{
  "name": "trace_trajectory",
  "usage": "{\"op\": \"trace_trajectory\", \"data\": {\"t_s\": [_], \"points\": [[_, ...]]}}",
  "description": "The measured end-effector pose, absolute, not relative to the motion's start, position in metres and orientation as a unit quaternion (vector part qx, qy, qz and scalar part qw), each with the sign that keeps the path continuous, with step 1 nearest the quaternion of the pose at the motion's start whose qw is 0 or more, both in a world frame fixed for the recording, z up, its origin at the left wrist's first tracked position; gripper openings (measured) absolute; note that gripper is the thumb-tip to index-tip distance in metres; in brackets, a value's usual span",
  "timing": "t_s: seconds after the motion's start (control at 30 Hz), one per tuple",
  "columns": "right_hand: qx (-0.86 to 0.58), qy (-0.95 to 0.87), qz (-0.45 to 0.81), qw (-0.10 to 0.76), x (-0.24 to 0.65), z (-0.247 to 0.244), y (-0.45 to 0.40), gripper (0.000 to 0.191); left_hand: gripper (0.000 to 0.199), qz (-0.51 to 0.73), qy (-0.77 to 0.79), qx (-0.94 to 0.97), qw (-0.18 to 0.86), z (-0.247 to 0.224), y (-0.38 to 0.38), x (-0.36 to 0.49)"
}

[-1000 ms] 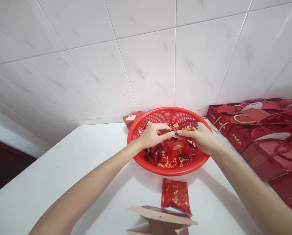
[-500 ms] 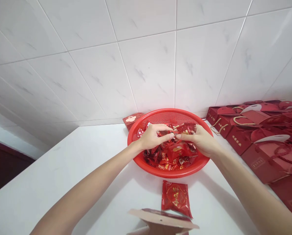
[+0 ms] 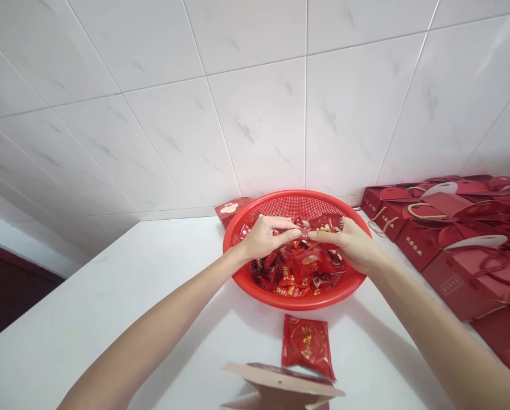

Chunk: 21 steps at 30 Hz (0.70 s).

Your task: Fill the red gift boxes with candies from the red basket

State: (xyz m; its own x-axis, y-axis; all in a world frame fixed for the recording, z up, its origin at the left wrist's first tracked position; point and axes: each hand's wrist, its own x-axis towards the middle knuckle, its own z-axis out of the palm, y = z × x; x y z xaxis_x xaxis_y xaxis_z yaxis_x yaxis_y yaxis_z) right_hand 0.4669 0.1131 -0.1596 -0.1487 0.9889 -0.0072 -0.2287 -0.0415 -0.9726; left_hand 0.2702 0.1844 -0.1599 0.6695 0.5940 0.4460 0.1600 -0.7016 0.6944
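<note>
A red plastic basket (image 3: 297,302) holds a heap of wrapped candies (image 3: 287,276) in red and gold. Over the heap, my left hand (image 3: 266,236) pinches the left end of a small red-wrapped candy (image 3: 303,233). The thumb of my right hand (image 3: 353,245) meets its other end, and those fingers are closed too. A dark red packet (image 3: 327,221) shows by my right fingers; whether it is held or lies in the basket I cannot tell. In front of the basket lies a flat red packet (image 3: 307,344) with gold lettering.
An open cardboard box (image 3: 280,384) stands at the near edge of the white table (image 3: 186,336). Several dark red gift boxes (image 3: 447,250) with rope handles line the right side. A red patterned box (image 3: 229,210) sits behind the basket, against the tiled wall (image 3: 255,125).
Both hands stay over the basket, with only a slight shift of the fingertips around the small candy. The basket, packet and boxes look unchanged.
</note>
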Motion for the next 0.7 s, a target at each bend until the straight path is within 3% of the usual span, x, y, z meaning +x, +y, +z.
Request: {"op": "trace_trajectory", "data": {"t_s": [0.3,0.7], "points": [[-0.415,-0.446,0.605,0.513,0.4659,-0.1573,0.1134,0.029,0.040,0.335,0.248,0.854,0.311,-0.1578,0.1828,0.2689],[-0.433,-0.459,0.580,0.516,0.4667,-0.1600,0.1138,0.026,0.033,0.303,0.243,0.852,0.350,-0.1602,0.1851,0.2665]]}}
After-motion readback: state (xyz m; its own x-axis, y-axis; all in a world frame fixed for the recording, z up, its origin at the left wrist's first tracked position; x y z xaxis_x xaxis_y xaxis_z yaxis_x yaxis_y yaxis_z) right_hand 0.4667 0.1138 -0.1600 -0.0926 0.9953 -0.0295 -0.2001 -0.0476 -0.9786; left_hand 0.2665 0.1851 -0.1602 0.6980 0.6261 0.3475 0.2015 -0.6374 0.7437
